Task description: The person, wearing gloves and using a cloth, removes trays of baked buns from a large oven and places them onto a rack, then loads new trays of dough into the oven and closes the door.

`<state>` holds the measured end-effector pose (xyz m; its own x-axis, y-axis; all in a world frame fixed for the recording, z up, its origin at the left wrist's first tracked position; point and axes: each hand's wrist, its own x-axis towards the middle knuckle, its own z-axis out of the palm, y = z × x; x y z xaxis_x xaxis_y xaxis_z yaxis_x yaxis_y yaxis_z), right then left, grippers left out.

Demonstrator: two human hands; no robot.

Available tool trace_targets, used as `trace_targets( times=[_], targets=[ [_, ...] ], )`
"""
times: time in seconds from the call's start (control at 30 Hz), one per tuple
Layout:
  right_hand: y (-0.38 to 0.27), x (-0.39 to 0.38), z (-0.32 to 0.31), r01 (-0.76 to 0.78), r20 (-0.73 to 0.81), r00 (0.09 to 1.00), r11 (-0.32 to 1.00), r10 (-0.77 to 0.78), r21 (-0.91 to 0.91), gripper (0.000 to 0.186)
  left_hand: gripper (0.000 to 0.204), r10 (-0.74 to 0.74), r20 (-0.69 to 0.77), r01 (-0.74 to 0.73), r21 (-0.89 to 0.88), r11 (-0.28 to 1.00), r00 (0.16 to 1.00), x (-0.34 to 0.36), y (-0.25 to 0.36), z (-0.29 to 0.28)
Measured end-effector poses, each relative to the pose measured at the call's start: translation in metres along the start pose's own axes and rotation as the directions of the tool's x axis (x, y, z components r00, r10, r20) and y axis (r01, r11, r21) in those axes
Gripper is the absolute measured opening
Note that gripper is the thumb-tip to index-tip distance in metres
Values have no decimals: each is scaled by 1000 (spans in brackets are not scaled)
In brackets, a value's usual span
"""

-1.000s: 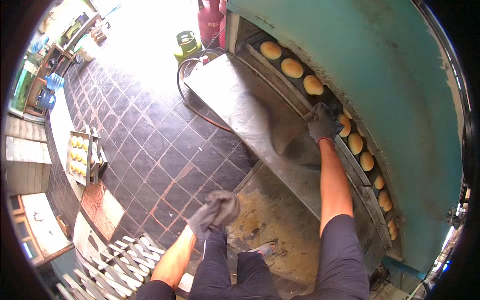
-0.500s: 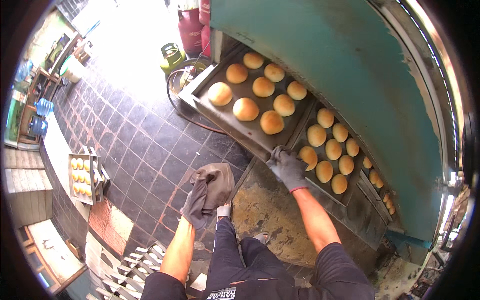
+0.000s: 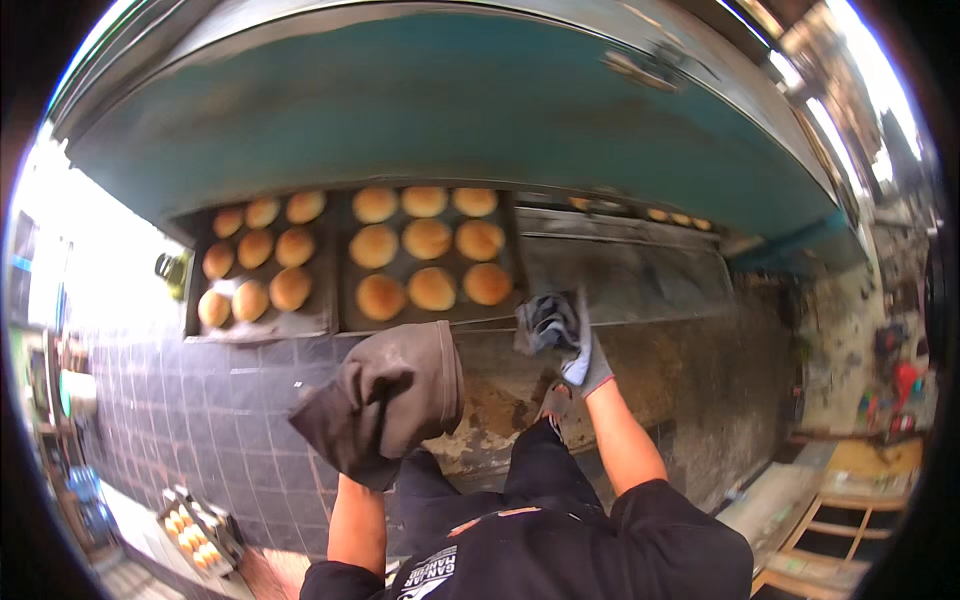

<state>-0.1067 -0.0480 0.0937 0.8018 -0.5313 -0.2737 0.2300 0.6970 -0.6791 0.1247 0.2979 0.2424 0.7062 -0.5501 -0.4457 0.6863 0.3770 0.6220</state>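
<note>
A thick brown cloth [image 3: 405, 385] covers my left hand, so its fingers are hidden; only the bare left forearm [image 3: 357, 525] shows below it. The cloth is in front of the near edge of a dark baking tray [image 3: 335, 260]. My right hand [image 3: 597, 370], in a grey glove with a red cuff, grips a bunched blue-grey cloth [image 3: 550, 325], slightly blurred. That cloth is at the oven's front ledge, just right of the middle tray. Round golden buns [image 3: 428, 240] sit in rows on this tray. A second tray of buns [image 3: 255, 250] stands to its left.
The teal oven front [image 3: 430, 110] spans the far side above the trays. More buns [image 3: 675, 217] show deeper inside at the right. A bare metal ledge [image 3: 630, 280] lies right of the trays. Trays of buns [image 3: 195, 540] stand at lower left by the tiled floor [image 3: 240, 410].
My view has swung right, so the oven now runs straight across. My right hand has left the tray edge and moved right along the front; a bunched cloth now shows in it.
</note>
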Motion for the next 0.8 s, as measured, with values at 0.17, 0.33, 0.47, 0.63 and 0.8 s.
trace_targets(
  times=[0.17, 0.33, 0.47, 0.63, 0.8],
  targets=[
    [-165, -30, -228, 317, 4, 910, 688, -415, -653, 60, 42, 18, 210, -61, 197, 979, 978, 28, -169, 87],
    [-284, 59, -320, -76, 12, 892, -176, -453, -981, 59, 47, -332, 118, 330, 30, 943, 936, -21, -297, 223],
    [-295, 131, -302, -252, -129, 960, -569, -247, -783, 61, 50, 136, 392, -378, 649, 660, 910, -28, -373, 224],
    [-279, 162, -369, -199, -8, 948, -574, -318, -795, 50, 46, 196, 655, -680, 725, 108, 730, -47, -384, 234],
    [-257, 92, -355, 20, 240, 898, -510, -369, -860, 30, 36, 156, 492, -515, 826, 228, 857, -94, -398, 236]
  ],
)
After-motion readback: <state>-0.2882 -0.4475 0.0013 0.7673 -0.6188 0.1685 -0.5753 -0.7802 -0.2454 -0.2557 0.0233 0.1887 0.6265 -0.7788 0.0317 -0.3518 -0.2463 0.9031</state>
